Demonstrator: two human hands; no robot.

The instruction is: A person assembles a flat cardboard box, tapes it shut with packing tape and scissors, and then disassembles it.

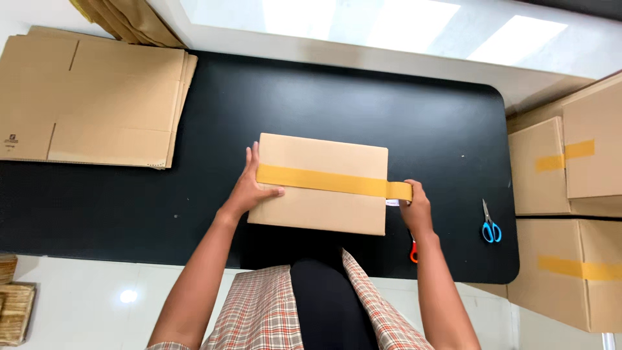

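A closed brown cardboard box [324, 210] lies on the black table [194, 116] in front of me. A strip of tan packing tape [324, 181] runs across its top from left to right. My left hand [249, 188] rests flat on the box's left edge, thumb on the tape's end. My right hand [414, 209] is at the box's right edge, gripping a tape dispenser [403, 194] from which the tape runs; its red part [413, 253] shows under my wrist.
Flat cardboard sheets [91, 97] lie stacked at the table's left end. Blue-handled scissors [490, 227] lie near the right end. Taped boxes [570, 168] are stacked beyond the right edge. Wicker baskets [13, 304] sit at lower left.
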